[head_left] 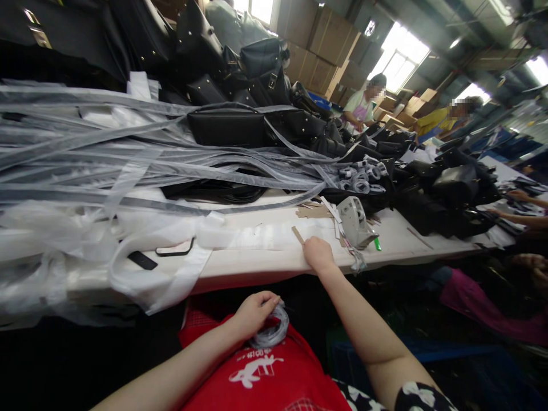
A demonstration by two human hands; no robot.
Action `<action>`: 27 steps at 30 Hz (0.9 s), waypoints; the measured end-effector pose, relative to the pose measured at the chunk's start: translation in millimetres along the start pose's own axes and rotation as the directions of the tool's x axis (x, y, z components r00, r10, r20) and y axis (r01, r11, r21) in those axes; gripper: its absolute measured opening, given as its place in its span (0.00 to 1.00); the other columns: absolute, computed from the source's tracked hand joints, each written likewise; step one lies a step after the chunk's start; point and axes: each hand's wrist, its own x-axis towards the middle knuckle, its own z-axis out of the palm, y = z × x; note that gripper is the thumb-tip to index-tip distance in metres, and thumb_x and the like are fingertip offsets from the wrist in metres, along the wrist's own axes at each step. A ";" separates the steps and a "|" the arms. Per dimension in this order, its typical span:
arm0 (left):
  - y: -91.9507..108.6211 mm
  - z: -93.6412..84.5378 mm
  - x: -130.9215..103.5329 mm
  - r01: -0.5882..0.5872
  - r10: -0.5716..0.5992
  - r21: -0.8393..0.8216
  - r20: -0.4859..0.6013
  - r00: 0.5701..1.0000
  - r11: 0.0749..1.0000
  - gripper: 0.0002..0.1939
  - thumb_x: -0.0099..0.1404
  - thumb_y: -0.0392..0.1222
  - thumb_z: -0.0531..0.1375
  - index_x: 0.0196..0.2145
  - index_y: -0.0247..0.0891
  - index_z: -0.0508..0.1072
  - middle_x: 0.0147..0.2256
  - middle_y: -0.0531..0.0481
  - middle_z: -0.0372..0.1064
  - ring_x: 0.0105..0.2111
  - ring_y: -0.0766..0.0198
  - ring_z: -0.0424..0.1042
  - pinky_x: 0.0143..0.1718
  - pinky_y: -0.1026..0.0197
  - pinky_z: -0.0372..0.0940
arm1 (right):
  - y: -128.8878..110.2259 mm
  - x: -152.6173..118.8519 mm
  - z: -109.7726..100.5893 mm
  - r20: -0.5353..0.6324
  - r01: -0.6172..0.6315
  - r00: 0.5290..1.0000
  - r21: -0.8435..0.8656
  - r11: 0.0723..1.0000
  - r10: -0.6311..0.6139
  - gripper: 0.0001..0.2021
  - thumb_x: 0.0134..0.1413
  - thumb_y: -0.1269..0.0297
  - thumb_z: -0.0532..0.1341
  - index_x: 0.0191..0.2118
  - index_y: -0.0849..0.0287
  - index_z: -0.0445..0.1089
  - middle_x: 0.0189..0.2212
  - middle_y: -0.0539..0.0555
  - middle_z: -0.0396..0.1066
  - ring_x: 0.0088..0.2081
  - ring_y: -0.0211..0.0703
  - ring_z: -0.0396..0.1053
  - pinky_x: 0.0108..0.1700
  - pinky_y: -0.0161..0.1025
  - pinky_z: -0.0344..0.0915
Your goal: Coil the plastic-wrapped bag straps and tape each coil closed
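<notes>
My left hand is closed around a coiled roll of grey translucent strip, held low over my red apron, below the table edge. My right hand reaches forward to the white table and pinches the near end of a thin brown cardboard strip. Just right of that hand stands a grey tape dispenser. A long bundle of grey translucent strips lies across the table from the left.
Black handbags are heaped along the table's far side. Clear plastic bags, a phone and a green marker lie on the table. Two people work at the back; other people's hands show at right.
</notes>
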 end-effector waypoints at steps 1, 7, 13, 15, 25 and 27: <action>-0.2 0.3 -0.2 -0.001 0.001 -0.001 -0.002 1.000 1.000 0.23 0.58 0.57 0.55 0.33 0.34 0.77 0.31 0.46 0.74 0.31 0.59 0.68 0.35 0.61 0.62 | -0.3 2.5 -1.8 0.008 -0.011 1.000 0.008 1.000 0.011 0.15 0.61 0.71 0.51 0.43 0.65 0.75 0.41 0.67 0.73 0.44 0.48 0.72 0.45 0.38 0.65; -0.8 -0.5 -3.4 -0.019 0.019 0.005 -0.004 1.000 1.000 0.21 0.59 0.56 0.55 0.33 0.34 0.77 0.30 0.47 0.73 0.30 0.60 0.68 0.33 0.62 0.61 | -4.5 9.2 -3.9 -0.012 -0.113 0.993 0.082 0.990 0.114 0.15 0.55 0.69 0.55 0.45 0.68 0.73 0.43 0.70 0.73 0.45 0.51 0.72 0.46 0.39 0.64; 2.0 -4.3 -9.8 -0.015 0.015 0.006 -0.018 1.000 1.000 0.21 0.60 0.56 0.55 0.34 0.34 0.77 0.28 0.48 0.72 0.29 0.61 0.67 0.30 0.63 0.60 | 22.4 7.7 -2.0 -0.007 -0.181 0.982 0.234 0.955 0.187 0.15 0.57 0.66 0.54 0.43 0.61 0.75 0.41 0.62 0.75 0.44 0.49 0.72 0.44 0.37 0.64; 2.4 -4.2 -10.7 -0.012 0.012 0.016 -0.021 1.000 1.000 0.22 0.60 0.56 0.54 0.35 0.34 0.77 0.28 0.48 0.72 0.28 0.62 0.67 0.29 0.63 0.59 | 36.4 8.0 -0.9 -0.002 -0.189 0.980 0.292 0.938 0.198 0.15 0.58 0.67 0.53 0.43 0.60 0.75 0.42 0.60 0.76 0.45 0.47 0.72 0.45 0.36 0.62; -2.0 1.8 -8.9 0.028 -0.028 0.048 0.008 1.000 0.998 0.26 0.61 0.60 0.54 0.38 0.34 0.77 0.25 0.50 0.70 0.21 0.67 0.60 0.23 0.64 0.54 | 39.0 -9.3 17.2 -0.192 -0.255 0.913 0.419 0.871 0.360 0.16 0.61 0.70 0.48 0.52 0.66 0.64 0.44 0.64 0.72 0.46 0.50 0.69 0.46 0.39 0.60; -0.7 2.1 -10.8 0.022 -0.022 0.047 -0.006 1.000 0.999 0.25 0.61 0.59 0.54 0.38 0.34 0.77 0.25 0.50 0.70 0.22 0.66 0.61 0.23 0.65 0.55 | 43.8 -19.7 6.3 -0.346 -0.240 0.833 0.478 0.845 0.432 0.17 0.61 0.71 0.46 0.53 0.67 0.62 0.48 0.65 0.69 0.50 0.50 0.66 0.49 0.39 0.59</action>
